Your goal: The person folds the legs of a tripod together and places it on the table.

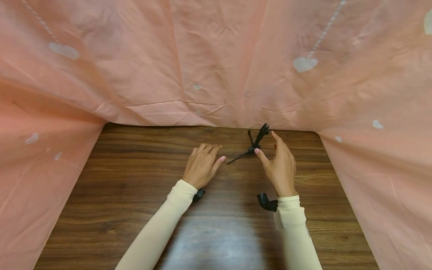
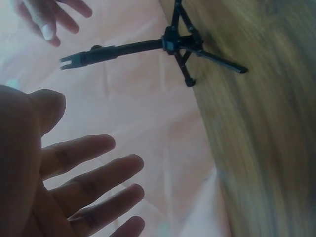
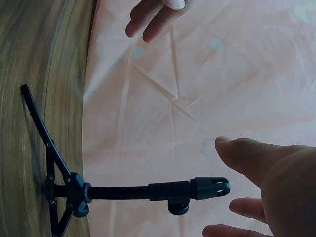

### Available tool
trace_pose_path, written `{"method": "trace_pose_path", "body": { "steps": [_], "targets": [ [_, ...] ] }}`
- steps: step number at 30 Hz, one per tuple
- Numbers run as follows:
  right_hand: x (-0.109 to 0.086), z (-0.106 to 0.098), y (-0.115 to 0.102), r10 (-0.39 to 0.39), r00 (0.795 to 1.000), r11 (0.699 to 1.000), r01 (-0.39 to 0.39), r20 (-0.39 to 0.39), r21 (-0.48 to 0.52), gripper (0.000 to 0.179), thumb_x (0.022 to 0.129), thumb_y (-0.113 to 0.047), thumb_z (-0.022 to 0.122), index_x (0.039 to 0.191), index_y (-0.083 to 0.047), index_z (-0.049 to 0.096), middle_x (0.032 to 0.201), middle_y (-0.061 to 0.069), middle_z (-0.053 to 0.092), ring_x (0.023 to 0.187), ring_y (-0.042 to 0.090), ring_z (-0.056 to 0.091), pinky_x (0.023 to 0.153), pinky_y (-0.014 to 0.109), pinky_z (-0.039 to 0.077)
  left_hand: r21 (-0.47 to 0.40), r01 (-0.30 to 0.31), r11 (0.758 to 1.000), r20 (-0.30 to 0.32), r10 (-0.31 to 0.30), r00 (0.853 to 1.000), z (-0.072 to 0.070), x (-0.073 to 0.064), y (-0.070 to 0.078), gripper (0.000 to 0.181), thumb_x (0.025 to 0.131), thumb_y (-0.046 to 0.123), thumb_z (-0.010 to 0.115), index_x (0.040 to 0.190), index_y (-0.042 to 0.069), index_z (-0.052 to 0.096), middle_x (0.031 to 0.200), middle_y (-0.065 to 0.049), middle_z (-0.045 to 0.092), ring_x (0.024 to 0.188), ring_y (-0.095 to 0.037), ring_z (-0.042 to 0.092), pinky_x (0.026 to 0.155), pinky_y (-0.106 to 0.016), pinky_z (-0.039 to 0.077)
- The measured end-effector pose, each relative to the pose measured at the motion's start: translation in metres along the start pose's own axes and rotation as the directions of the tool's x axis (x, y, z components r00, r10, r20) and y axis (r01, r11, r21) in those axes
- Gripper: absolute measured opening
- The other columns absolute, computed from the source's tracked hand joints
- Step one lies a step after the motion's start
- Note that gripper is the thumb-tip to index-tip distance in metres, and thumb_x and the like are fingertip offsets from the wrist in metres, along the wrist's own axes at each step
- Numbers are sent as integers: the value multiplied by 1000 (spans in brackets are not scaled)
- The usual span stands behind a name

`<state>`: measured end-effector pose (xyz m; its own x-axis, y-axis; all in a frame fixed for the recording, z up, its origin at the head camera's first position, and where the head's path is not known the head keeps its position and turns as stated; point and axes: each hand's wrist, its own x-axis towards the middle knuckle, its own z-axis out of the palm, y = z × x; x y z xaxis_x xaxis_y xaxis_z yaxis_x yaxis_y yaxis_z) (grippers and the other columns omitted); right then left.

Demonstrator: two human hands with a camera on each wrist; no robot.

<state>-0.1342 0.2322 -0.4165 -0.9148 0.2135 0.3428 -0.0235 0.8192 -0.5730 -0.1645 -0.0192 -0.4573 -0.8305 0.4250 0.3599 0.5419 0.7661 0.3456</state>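
A small black tripod [image 1: 260, 137] stands upright near the far edge of the table, its legs spread on the wood. In the right wrist view the tripod [image 3: 123, 193] has a slotted top and a round knob on its post. My right hand [image 1: 281, 165] is just right of it, thumb and fingers parted; the right wrist view shows a gap between this hand [image 3: 291, 182] and the post. To the left of the tripod hovers my left hand [image 1: 202, 163], fingers extended and holding nothing. The left wrist view also shows the tripod [image 2: 138, 47] apart from this hand.
The brown wood-grain table [image 1: 135, 187] is bounded at the back and both sides by a pink cloth [image 1: 209, 67] with pale hearts. Black devices sit at the left wrist [image 1: 199, 195] and the right wrist [image 1: 266, 203].
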Motion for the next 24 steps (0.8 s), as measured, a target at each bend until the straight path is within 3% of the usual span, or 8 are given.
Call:
{"method": "trace_pose_path", "body": {
  "steps": [5,11,24],
  "targets": [
    [4,2,4,-8,1000,1000,8,-9,8,75,95,-35,83,158,-14,49,151,18,62,122,46,68,94,65,53,-28,12,1000,6,-11,1000,11,4,0,48,108,41,62,143,9,66,134,-12,74,126,-31,64,100,-50,52],
    [9,4,9,-4,1000,1000,4,-5,7,75,95,-34,83,159,-14,48,151,17,62,121,45,67,95,64,53,-45,-4,999,-44,2,999,23,9,-2,44,104,38,70,138,10,69,129,-11,77,117,-30,67,92,-46,53],
    [22,5,18,15,999,1000,-16,33,27,76,93,-34,84,158,-17,50,150,18,63,118,45,68,96,64,51,-37,-27,999,-87,23,996,47,23,-7,44,99,41,75,130,10,74,121,-8,79,107,-27,68,88,-42,54]
  ]
}}
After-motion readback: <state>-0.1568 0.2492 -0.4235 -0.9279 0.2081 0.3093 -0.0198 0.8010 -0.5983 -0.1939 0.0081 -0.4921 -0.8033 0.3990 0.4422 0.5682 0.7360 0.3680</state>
